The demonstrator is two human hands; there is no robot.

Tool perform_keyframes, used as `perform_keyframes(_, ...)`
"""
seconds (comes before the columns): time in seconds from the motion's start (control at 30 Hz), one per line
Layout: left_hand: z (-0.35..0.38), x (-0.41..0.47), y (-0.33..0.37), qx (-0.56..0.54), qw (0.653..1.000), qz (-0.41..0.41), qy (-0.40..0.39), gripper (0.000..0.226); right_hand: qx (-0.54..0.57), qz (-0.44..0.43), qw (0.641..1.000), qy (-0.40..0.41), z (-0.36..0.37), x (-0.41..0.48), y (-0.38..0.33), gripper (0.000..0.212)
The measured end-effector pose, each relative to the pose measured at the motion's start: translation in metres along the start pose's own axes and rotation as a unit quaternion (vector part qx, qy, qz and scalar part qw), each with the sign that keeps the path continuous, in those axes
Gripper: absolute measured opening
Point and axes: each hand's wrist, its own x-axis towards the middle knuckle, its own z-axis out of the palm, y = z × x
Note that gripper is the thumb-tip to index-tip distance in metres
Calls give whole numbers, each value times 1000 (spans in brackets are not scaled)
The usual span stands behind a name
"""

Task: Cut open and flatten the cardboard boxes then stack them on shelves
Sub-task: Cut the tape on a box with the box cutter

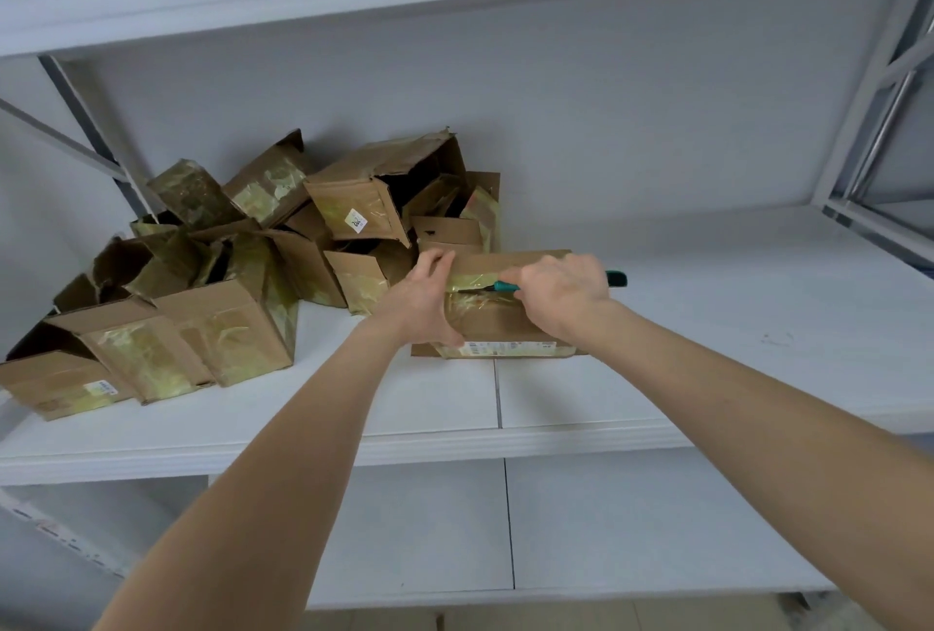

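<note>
At the far left of the white shelf point(707, 327) lies a loose pile of taped cardboard boxes point(202, 276). Most are torn open or crumpled, and none looks properly flattened yet. Just right of the pile, the left hand point(424, 297) grips the left end of the box being worked on point(495, 322), fingers over its top edge and thumb down at the lower front. This box sits on the shelf with its labelled side toward the person, touching or nearly touching the pile behind it. A strip of glossy yellowish tape point(470, 280) runs along its upper face. The right hand point(561, 297) is closed around a teal-handled utility knife point(505, 285), with the blade laid at the tape line and pointing left, toward the bracing hand.

The step in hand looks like slitting the tape seam. To do it well, the blade should ride shallow in the gap between the flaps, cutting tape rather than board. The left hand should press the box down firmly so it cannot slide. Its fingers lie in the blade's line, so they belong clear of the seam, or the stroke should draw rightward, away from them. To the right, the shelf offers room for stacking flattened boxes.
</note>
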Motion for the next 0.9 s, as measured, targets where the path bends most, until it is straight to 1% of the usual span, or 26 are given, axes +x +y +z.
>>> perform_keyframes(0.1,1,-5,2,10,1000,0,18,122,8,10,1000,1,2,-3,1,44)
perform_keyframes(0.33,-2,-11,5,42,999,1,30,120,5,23,1000,3,3,-7,1,44)
perform_keyframes(0.47,-4,-11,7,49,998,1,26,120,4,25,1000,6,2,-10,3,45)
perform_keyframes(0.63,-8,-11,8,53,998,-2,15,120,-4,20,1000,11,-3,-12,5,41)
perform_keyframes(0.77,-8,-8,7,48,999,4,4,120,13,-2,1000,5,-8,-15,13,31)
perform_keyframes(0.9,-8,-2,3,43,999,6,-9,123,14,-28,1000,1,-11,-17,22,35)
